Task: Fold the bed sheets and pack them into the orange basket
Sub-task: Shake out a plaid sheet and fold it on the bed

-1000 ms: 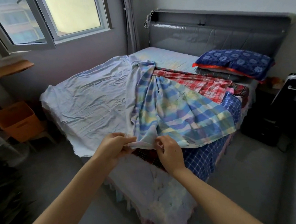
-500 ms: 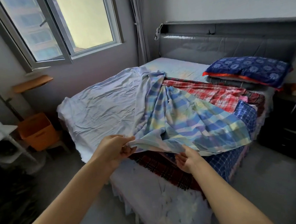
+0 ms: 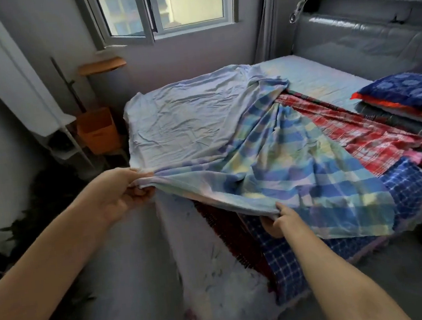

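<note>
Hands, two of them, hold the near edge of one pastel plaid sheet (image 3: 283, 167), which lies fanned across the bed from its middle toward five o'clock. The left hand (image 3: 127, 192), at nine o'clock of the sheet, has its fingers curled round a bunched corner. The right hand (image 3: 276, 220), at six o'clock, pinches the hem, thumb on top; its fingers are tucked under the cloth and mostly hidden.

I count four more cloths: one pale plain sheet (image 3: 187, 120) spread toward ten o'clock, one red plaid sheet (image 3: 358, 139) at three o'clock, one blue checked sheet (image 3: 402, 186) and one dark red cloth (image 3: 227, 226), both largely covered by the plaid. Whether the pale sheet is joined to the plaid I cannot tell.

One orange basket (image 3: 97, 130) stands on the floor at nine o'clock of the bed, partly behind a white rack. One blue pillow (image 3: 405, 89) is cut off by the frame's right edge.
</note>
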A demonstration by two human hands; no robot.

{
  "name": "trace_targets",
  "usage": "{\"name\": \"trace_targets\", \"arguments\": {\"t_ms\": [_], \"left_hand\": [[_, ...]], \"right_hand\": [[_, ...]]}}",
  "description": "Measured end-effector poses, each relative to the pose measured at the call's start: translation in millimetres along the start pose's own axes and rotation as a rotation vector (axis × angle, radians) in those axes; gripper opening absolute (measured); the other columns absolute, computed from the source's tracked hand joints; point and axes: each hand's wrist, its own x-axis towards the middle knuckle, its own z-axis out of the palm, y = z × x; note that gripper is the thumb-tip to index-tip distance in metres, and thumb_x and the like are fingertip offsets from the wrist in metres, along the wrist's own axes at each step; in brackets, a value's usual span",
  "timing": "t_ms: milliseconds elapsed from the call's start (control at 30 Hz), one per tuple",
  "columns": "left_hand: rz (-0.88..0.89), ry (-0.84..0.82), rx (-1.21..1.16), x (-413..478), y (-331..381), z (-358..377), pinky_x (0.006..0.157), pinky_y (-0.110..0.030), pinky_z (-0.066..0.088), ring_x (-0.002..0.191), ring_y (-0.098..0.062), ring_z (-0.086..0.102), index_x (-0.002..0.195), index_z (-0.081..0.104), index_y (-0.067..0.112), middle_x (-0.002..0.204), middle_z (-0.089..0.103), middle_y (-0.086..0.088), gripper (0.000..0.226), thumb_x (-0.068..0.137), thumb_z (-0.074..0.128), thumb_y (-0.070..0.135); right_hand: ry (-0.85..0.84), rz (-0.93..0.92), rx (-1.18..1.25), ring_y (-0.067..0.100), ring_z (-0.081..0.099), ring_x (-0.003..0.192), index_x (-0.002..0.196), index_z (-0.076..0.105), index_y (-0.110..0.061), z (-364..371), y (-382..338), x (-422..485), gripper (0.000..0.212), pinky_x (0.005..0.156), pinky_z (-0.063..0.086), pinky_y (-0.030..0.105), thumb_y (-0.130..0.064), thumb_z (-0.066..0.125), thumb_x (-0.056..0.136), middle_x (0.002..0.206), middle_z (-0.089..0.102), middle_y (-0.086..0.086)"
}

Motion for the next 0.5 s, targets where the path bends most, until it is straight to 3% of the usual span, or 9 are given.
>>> {"name": "trace_targets", "arguments": {"t_ms": [133, 233, 300, 400, 500], "left_hand": [[-0.023, 0.058, -0.122, -18.8, -9.3, 10.4, 0.048, -0.019, 0.053, 0.057, -0.012, 0.056, 0.080, 0.055, -0.002, 0.067, 0.059, -0.012, 0.019, 0.093, 0.041, -0.003], [0.005, 0.101, -0.150, -27.0, -17.3, 12.5, 0.051, -0.019, 0.053, 0.065, -0.011, 0.050, 0.080, 0.053, 0.001, 0.072, 0.054, -0.011, 0.017, 0.092, 0.042, -0.002], [0.027, 0.141, -0.141, -29.7, -22.0, 12.4, 0.050, -0.018, 0.053, 0.054, -0.009, 0.057, 0.077, 0.053, 0.003, 0.059, 0.059, -0.008, 0.018, 0.092, 0.044, -0.001], [0.050, 0.210, -0.106, -30.3, -34.9, 4.0, 0.050, -0.017, 0.054, 0.046, -0.006, 0.056, 0.077, 0.054, 0.003, 0.053, 0.058, -0.005, 0.018, 0.092, 0.046, 0.000], [0.032, 0.255, -0.127, -27.5, -57.6, -17.6, 0.047, -0.016, 0.052, 0.042, -0.005, 0.051, 0.076, 0.054, 0.002, 0.054, 0.056, -0.005, 0.018, 0.092, 0.046, 0.000]], "right_hand": [[0.057, -0.005, -0.028, 0.023, 0.054, 0.062, 0.095, 0.062, -0.009, -12.4, -38.0, 14.7, 0.024, 0.061, 0.051, 0.026, -0.020, 0.075, 0.078, 0.100, 0.060, 0.007], [0.004, 0.069, 0.039, 0.024, 0.058, 0.050, 0.086, 0.064, -0.008, -12.2, -41.8, 25.1, 0.016, 0.052, 0.056, 0.028, -0.014, 0.075, 0.076, 0.072, 0.064, 0.010], [-0.017, 0.082, 0.117, 0.019, 0.064, 0.057, 0.079, 0.061, -0.010, -10.6, -38.8, 30.8, 0.012, 0.051, 0.056, 0.026, -0.011, 0.073, 0.078, 0.074, 0.067, 0.006], [0.021, 0.012, 0.200, 0.014, 0.064, 0.092, 0.090, 0.061, -0.014, -11.9, -37.7, 41.5, 0.008, 0.074, 0.054, 0.022, -0.011, 0.066, 0.085, 0.108, 0.065, -0.002], [-0.031, -0.219, 0.026, 0.013, 0.054, 0.073, 0.108, 0.061, -0.014, -23.8, -48.8, 18.5, 0.018, 0.055, 0.048, 0.012, -0.009, 0.052, 0.093, 0.086, 0.056, 0.000]]}}
